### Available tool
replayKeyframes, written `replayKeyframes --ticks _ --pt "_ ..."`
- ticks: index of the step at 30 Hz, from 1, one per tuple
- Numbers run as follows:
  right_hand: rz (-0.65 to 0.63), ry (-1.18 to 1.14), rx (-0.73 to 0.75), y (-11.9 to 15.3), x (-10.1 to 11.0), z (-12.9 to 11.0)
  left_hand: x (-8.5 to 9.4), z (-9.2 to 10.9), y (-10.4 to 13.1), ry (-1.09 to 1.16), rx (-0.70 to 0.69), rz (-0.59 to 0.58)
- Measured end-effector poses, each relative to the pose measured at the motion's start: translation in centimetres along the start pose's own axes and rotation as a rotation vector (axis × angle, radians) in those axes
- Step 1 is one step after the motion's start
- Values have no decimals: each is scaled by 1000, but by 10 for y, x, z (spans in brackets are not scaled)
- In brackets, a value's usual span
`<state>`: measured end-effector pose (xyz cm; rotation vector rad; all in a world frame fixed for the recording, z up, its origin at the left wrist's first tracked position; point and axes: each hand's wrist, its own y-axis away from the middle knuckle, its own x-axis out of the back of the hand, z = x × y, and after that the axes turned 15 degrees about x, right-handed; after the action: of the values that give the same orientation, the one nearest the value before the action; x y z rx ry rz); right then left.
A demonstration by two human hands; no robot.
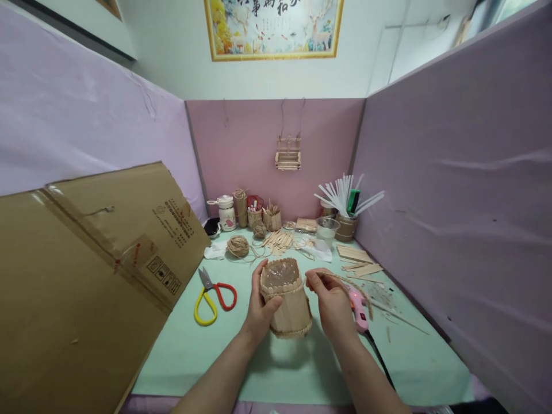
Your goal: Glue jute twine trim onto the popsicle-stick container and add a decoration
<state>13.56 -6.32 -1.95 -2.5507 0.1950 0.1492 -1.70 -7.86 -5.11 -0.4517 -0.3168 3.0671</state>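
Around my work the green desk (185,351) is crowded: yellow-and-red scissors (213,299) lie just left of my left hand, a big sheet of cardboard (81,276) leans in over the desk's left side, and a pink hot glue gun (359,310) rests just behind and to the right of my right hand, its black cord trailing toward me. Farther back sit a ball of jute twine (238,246), a scatter of loose craft sticks (280,238), a clear plastic cup (327,229), a flat stack of wider sticks (356,256) and a small wooden tub of white glue sticks (345,213); none of these lies between my hands and the piece. The craft-stick basket (285,299) stands in the middle of the desk, tilted a little toward me, its open mouth up. My left hand (259,307) wraps its left wall, thumb across the front slats and fingers curled behind the rim, a firm closed grip. My right hand (332,302) hovers just beside the basket's right rim, thumb and forefinger pinched shut on a strand of jute cord (345,280) that runs off to the right over the glue gun. Both forearms come in low from the near edge, wrists slightly raised.
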Motion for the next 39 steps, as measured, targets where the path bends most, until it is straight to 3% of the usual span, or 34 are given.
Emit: replayKeyframes --ticks 8,13,18,22,27,31,35,39 --pt "9 -55 20 2 -5 3 3 -7 -4 73 100 -36" --pt "83 -73 28 2 -5 12 2 -6 -4 181 224 -113" --pt "41 -172 -108 5 -1 20 2 -3 -4 287 413 -216" --pt "14 -275 -195 6 1 27 4 -4 -5 297 463 -235" --pt "14 -385 -317 4 1 33 4 -5 -5 272 481 -201" --pt "-95 -463 -485 2 3 36 2 -3 -6 226 518 -136" --pt "-136 -510 -508 5 4 41 -1 4 -5 202 557 -65" --pt "-135 -539 -504 7 3 43 -2 10 -4 190 560 -100"
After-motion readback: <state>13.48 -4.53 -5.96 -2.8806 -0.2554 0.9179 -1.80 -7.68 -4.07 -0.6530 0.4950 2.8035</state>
